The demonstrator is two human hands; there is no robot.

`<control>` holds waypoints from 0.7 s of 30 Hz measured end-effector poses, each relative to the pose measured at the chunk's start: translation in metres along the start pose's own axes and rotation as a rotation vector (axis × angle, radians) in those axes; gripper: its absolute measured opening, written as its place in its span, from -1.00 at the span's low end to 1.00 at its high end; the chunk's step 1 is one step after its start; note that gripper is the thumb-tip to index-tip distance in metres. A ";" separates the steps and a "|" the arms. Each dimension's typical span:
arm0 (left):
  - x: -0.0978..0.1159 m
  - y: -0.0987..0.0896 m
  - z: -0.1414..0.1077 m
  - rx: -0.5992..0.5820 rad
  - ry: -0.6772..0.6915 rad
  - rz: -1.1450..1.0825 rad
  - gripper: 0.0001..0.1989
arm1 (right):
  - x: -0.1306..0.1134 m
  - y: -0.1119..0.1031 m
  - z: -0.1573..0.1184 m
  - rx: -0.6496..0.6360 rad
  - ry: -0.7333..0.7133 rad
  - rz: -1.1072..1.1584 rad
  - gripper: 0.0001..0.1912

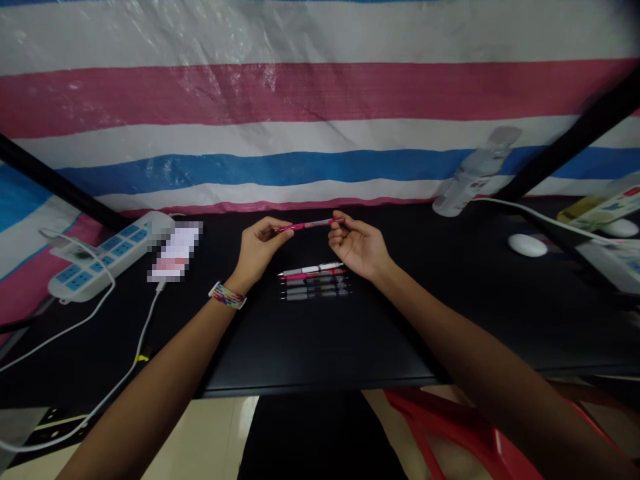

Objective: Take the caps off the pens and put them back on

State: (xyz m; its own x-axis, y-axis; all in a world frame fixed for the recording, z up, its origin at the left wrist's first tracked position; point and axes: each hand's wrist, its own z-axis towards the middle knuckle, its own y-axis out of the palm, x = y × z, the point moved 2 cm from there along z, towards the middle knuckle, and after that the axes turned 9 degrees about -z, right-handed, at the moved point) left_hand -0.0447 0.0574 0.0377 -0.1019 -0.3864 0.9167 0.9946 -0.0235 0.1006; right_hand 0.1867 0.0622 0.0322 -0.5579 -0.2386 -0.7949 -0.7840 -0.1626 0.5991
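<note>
Between my two hands a pink pen (313, 225) is held sideways above the black table (310, 347). My left hand (260, 250) pinches its left end, and the fingertips of my right hand (361, 247) close on its right end. Just below lies a row of several pens, one under another and roughly parallel. A white pen (311, 269) is at the top of the row, then a red-pink pen (305, 275). Under these come several clear-grey pens (315, 293) with dark parts. A patterned band (227, 295) circles my left wrist.
At left are a white power strip (123, 250) and a blurred-out phone (176, 250) with a white cable (145, 327). A clear bottle (475, 175) leans near the striped sheet (300, 93) at back. A white mouse (527, 245) sits right; a red stool (450, 427) is below.
</note>
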 end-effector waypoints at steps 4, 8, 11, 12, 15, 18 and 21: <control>0.000 -0.002 0.000 0.010 0.004 0.005 -0.74 | -0.003 0.000 -0.001 -0.006 -0.063 -0.127 -0.75; -0.002 -0.005 0.001 -0.015 -0.008 0.011 -0.76 | -0.003 -0.004 0.000 0.003 -0.153 -0.378 -0.65; -0.001 -0.006 0.001 -0.057 -0.021 0.060 -0.75 | -0.001 -0.008 0.002 0.052 -0.293 -0.613 -0.73; -0.001 -0.006 0.001 -0.084 -0.033 0.091 -0.74 | 0.000 -0.008 0.002 0.055 -0.339 -0.685 -0.75; 0.002 -0.004 -0.002 -0.200 -0.049 0.234 -0.74 | -0.001 -0.010 0.000 0.019 -0.437 -0.893 -0.83; 0.006 -0.001 -0.006 -0.302 -0.004 0.389 -0.81 | -0.005 -0.010 -0.004 -0.027 -0.512 -1.113 -0.86; 0.009 0.001 -0.009 -0.366 0.036 0.475 -0.87 | -0.009 -0.009 -0.009 -0.058 -0.595 -1.269 -0.83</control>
State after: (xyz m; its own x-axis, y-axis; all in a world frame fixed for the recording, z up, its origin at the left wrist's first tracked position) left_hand -0.0442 0.0454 0.0430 0.3494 -0.4630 0.8146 0.8732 -0.1544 -0.4623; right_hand 0.2013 0.0577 0.0350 0.4716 0.5326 -0.7028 -0.8302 -0.0005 -0.5575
